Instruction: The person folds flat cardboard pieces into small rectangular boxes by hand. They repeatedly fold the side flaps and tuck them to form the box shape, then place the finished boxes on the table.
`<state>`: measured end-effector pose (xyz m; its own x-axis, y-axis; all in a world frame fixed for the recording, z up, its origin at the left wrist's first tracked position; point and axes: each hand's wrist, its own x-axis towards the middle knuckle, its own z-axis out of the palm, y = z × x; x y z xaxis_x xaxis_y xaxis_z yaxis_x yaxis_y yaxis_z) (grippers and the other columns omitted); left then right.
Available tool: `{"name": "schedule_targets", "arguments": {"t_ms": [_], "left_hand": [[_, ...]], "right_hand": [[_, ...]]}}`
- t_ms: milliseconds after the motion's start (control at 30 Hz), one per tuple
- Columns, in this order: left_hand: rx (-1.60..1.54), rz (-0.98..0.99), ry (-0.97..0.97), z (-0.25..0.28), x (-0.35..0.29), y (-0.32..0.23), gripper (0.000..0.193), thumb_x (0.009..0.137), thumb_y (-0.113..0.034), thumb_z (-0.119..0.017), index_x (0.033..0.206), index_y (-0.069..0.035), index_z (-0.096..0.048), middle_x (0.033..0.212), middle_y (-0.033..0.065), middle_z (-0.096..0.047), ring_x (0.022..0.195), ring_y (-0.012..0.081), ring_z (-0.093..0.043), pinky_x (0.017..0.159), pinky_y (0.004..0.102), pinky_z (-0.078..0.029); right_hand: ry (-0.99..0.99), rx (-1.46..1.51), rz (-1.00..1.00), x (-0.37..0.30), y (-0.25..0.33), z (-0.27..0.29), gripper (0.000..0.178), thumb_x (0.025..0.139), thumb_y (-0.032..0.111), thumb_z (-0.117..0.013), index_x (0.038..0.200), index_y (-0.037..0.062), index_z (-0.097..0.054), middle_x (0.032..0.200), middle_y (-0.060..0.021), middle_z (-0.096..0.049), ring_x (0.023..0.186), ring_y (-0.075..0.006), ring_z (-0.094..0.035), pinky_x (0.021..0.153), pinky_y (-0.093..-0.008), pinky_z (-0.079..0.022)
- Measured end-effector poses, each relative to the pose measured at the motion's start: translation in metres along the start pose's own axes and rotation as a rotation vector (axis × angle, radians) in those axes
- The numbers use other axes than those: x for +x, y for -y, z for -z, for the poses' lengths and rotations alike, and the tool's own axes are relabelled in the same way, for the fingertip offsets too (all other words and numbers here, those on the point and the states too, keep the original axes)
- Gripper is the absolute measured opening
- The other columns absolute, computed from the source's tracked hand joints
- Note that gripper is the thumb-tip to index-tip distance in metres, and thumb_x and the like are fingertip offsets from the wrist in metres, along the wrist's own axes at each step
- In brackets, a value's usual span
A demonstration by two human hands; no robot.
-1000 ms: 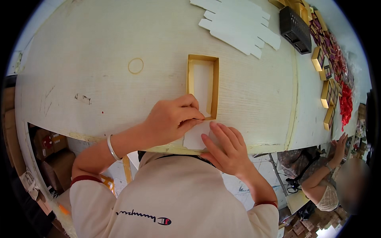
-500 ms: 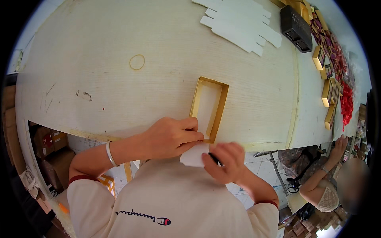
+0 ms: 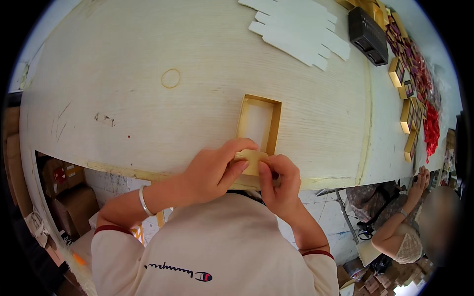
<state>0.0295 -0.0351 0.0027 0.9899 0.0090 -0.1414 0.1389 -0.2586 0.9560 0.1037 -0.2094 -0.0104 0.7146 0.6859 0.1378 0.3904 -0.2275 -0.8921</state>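
A shallow gold cardboard box (image 3: 277,123) with a white inner bottom lies on the table, its long sides running away from me. At its near end stands a gold flap (image 3: 253,159), close to the table's front edge. My left hand (image 3: 215,168) pinches the flap's left part between thumb and curled fingers. On the flap's right part, my right hand (image 3: 281,181) has its thumb pressed against the near face and its fingers bent over. My hands hide the box's near corners.
Flat white cardboard blanks (image 3: 301,29) lie at the back. A black holder (image 3: 368,37), small gold boxes (image 3: 407,116) and red material (image 3: 431,130) are on the right. A rubber band (image 3: 171,78) lies to the left. Another person's hand (image 3: 420,180) is at far right.
My right hand has moved up to the box's near end. The flap that hung with its white face showing now stands folded up, gold outward. Both hands hold it.
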Motion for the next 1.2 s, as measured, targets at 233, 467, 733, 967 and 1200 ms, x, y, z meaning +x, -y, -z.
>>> {"name": "schedule_targets", "arguments": {"t_ms": [233,467,733,967,1200], "left_hand": [[0.287,-0.297,-0.217,-0.005,0.000,0.005,0.015,0.088,0.004,-0.058,0.100,-0.004,-0.057,0.134,0.0179,-0.043,0.065,0.0143,-0.060,0.053,0.0271,-0.049],[0.576,-0.566,-0.289,-0.003,0.001,0.016,0.016,0.078,-0.007,-0.071,0.092,-0.002,-0.065,0.100,0.0078,-0.061,0.063,0.0168,-0.059,0.049,0.0288,-0.047],[0.572,-0.391,-0.063,0.007,0.006,0.002,0.018,0.075,-0.004,-0.065,0.092,-0.001,-0.065,0.086,0.0065,-0.059,0.059,0.0192,-0.056,0.047,0.0284,-0.044],[0.679,-0.264,0.053,0.013,0.012,-0.015,0.011,0.077,0.000,-0.066,0.088,-0.002,-0.065,0.085,0.0072,-0.063,0.062,0.0224,-0.060,0.051,0.0295,-0.048],[0.318,-0.194,0.031,0.014,0.011,-0.004,0.016,0.077,0.002,-0.062,0.092,-0.004,-0.061,0.092,0.0086,-0.060,0.075,0.0213,-0.061,0.059,0.0290,-0.049]], "right_hand": [[-0.138,-0.329,0.423,-0.004,-0.009,-0.005,0.034,0.076,-0.003,-0.069,0.110,-0.0022,-0.062,0.109,-0.0159,-0.059,0.063,-0.0191,-0.053,0.050,-0.0279,-0.043],[-0.097,-0.662,0.589,0.005,-0.012,0.001,0.025,0.074,0.001,-0.066,0.099,-0.0031,-0.065,0.098,-0.0104,-0.059,0.063,-0.0136,-0.047,0.048,-0.0246,-0.037],[0.069,-0.571,0.348,0.011,0.000,0.001,0.024,0.068,-0.003,-0.061,0.092,0.0002,-0.060,0.084,-0.0066,-0.051,0.065,-0.0171,-0.049,0.050,-0.0290,-0.038],[0.336,-0.354,0.101,0.027,0.013,0.020,0.019,0.072,-0.004,-0.063,0.090,-0.0001,-0.058,0.085,-0.0094,-0.050,0.072,-0.0236,-0.054,0.058,-0.0331,-0.045],[0.246,-0.158,0.352,0.018,-0.015,0.028,0.029,0.081,-0.001,-0.065,0.109,-0.0009,-0.060,0.110,-0.0144,-0.057,0.087,-0.0286,-0.059,0.069,-0.0341,-0.050]]}}
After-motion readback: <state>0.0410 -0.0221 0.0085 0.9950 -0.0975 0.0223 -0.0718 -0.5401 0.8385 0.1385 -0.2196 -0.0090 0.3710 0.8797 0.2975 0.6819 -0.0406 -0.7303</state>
